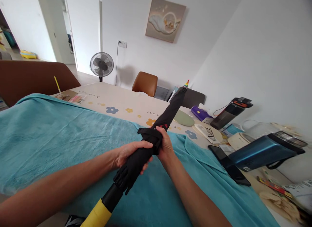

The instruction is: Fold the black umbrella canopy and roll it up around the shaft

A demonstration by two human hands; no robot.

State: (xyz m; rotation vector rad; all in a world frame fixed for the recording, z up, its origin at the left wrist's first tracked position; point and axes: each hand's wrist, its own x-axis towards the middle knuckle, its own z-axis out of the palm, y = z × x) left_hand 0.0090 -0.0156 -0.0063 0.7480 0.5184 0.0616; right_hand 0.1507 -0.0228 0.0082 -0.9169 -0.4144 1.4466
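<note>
A long black umbrella (pixel 172 107), furled, slants across the view from the bottom left up to its rainbow-coloured tip. Yellow wrapping covers its handle (pixel 97 214) nearest me. My left hand (pixel 133 153) is closed around the folded canopy below the strap. Higher up, my right hand (pixel 165 144) grips the canopy at the black strap (pixel 149 133), whose loose-looking end sticks out to the left. Both hands are above a teal blanket (pixel 80 139) spread over the table. The palms and some fingers are hidden by the umbrella.
On the right stand a blue tumbler (pixel 264 151) and a dark bottle (pixel 227 113), with a black phone (pixel 229 165) and glasses (pixel 210 134) nearby. Beyond the flower-printed table (pixel 119 100) are a brown chair (pixel 145 84) and a fan (pixel 101 65). A yellow pencil (pixel 57 84) rises at left.
</note>
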